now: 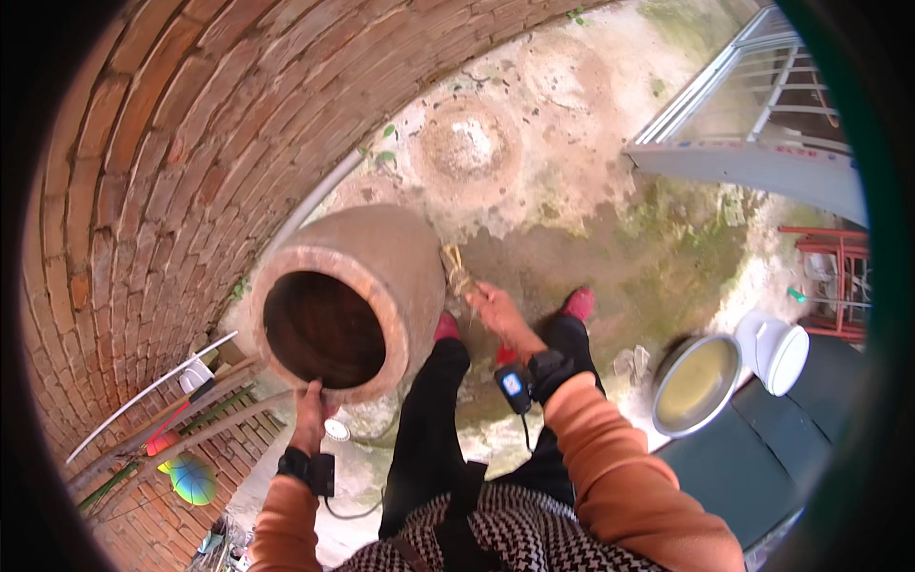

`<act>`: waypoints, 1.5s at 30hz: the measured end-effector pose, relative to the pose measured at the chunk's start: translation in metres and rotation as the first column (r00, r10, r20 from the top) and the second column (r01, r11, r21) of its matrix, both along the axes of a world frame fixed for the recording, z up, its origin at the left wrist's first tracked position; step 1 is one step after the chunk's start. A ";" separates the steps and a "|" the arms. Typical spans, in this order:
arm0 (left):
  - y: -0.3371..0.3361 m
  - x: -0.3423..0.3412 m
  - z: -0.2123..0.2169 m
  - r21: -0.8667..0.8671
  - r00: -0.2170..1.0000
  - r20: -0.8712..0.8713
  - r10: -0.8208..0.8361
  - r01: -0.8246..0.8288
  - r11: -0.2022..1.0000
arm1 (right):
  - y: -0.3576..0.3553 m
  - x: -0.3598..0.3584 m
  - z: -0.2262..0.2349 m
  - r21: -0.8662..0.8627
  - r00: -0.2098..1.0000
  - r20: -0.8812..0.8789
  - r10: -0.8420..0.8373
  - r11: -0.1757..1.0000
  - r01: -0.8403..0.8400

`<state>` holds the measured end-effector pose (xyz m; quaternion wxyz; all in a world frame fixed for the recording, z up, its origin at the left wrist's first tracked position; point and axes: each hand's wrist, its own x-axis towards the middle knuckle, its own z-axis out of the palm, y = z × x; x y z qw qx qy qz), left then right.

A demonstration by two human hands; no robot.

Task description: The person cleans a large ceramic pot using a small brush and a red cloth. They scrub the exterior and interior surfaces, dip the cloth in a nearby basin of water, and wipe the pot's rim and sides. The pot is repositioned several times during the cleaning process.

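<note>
The clay jar [415, 257] has the brick wall [162, 191] to its left, red shoes [578, 302] to its right; the left hand [309, 419] grips its near rim [367, 387]; the right hand [496, 311] clasps 1 straw-coloured bundle [458, 275] beside it; a hard pull on the rim could tip it.

The orange-sleeved left arm [286, 524] enters at 7 o'clock, its bare left hand [308, 417] pointing toward 12 o'clock, digits partly hidden. The orange-sleeved right arm [615, 443] slants from 5 o'clock toward 10 o'clock, its bare right hand [494, 307] curled tight near the centre.
</note>
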<state>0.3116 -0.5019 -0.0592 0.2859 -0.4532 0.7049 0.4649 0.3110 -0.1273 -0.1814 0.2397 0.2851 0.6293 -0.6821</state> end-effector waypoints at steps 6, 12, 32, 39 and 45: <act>-0.024 -0.020 0.013 0.296 0.964 0.248 -0.092 0.014 0.955 | 0.002 -0.012 0.079 0.221 0.995 0.062 0.076 0.971 -0.088; -0.046 -0.065 0.040 -0.056 0.934 0.102 -0.343 0.349 0.935 | -0.005 -0.012 0.125 0.145 0.993 0.083 0.090 0.984 -0.101; -0.052 -0.105 0.039 0.037 0.751 0.068 -0.657 0.656 0.754 | -0.115 0.101 0.097 0.586 0.993 -0.064 -0.101 0.801 0.119; -0.054 -0.107 0.030 0.021 0.732 0.007 -0.682 0.682 0.731 | -0.178 0.146 0.102 0.603 0.974 -0.129 -0.189 0.764 0.228; -0.058 -0.113 0.020 0.076 0.749 -0.003 -0.663 0.661 0.746 | -0.229 0.167 0.104 0.602 0.970 -0.096 -0.225 0.763 0.237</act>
